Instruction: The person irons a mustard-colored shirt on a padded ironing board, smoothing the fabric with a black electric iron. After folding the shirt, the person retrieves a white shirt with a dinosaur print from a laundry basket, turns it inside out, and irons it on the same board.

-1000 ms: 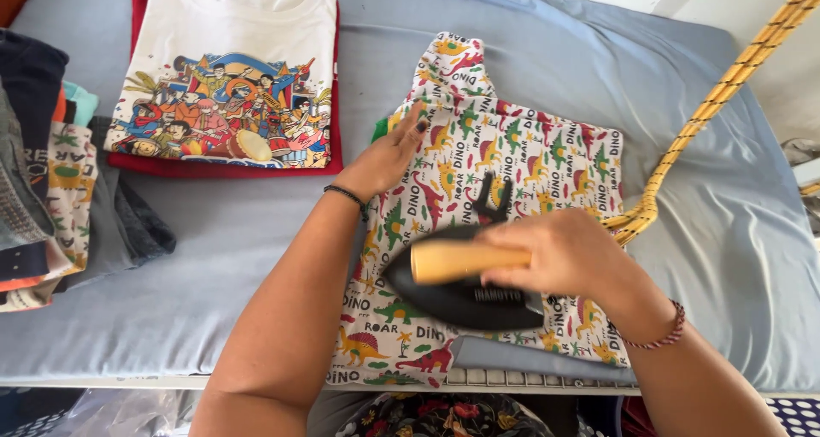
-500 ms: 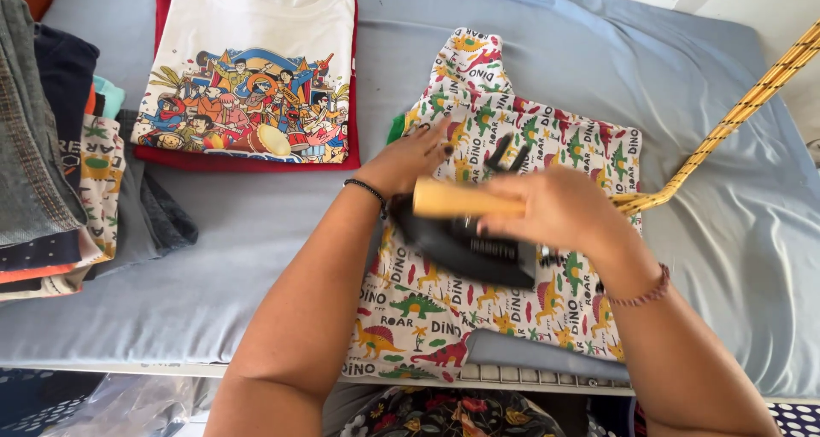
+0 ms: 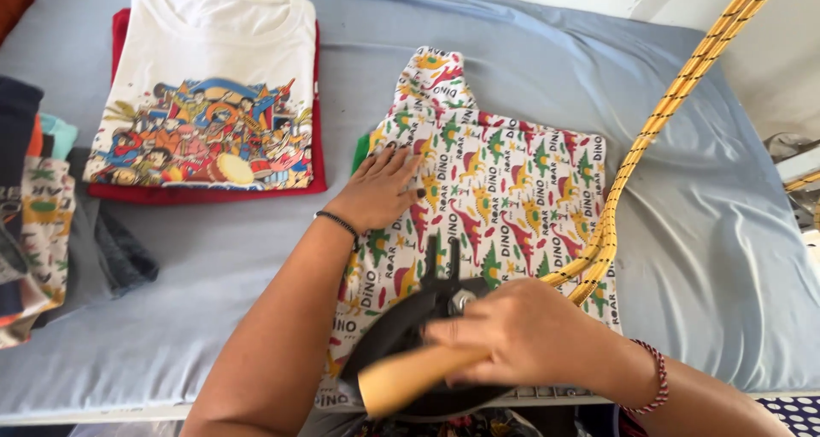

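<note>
- A table point(image 3: 512, 52) covered in a blue-grey sheet is seen from above; it fills most of the view and serves as the pressing surface.
- A garment point(image 3: 504, 198), white with red, green and yellow dinosaur figures and short printed words, is laid flat at centre-right, reaching to the near edge. Judged to be spread this way so the cloth lies smooth under the iron.
- A white shirt point(image 3: 205, 95) with a crowded cartoon print in blue, red and yellow is folded at upper left on a red garment point(image 3: 205, 193), of which only the edges show.
- 1 stack of folded clothes point(image 3: 38, 223), dark, orange, teal and patterned, is set at the far left edge, well apart from the iron.
- A yellow braided cord point(image 3: 675, 104) runs from upper right down across the garment to the iron.
- A black iron point(image 3: 410, 326) with a pale wooden handle rests on the garment's near part, at bottom centre.
- The right hand point(image 3: 530, 334) is closed around the iron's handle; a red beaded band is worn at that wrist.
- The left hand point(image 3: 380, 185) is laid flat, fingers spread, on the garment's left edge, beside a green trim; judged to pin the cloth while the iron bears on it. A dark band is worn at the wrist.
</note>
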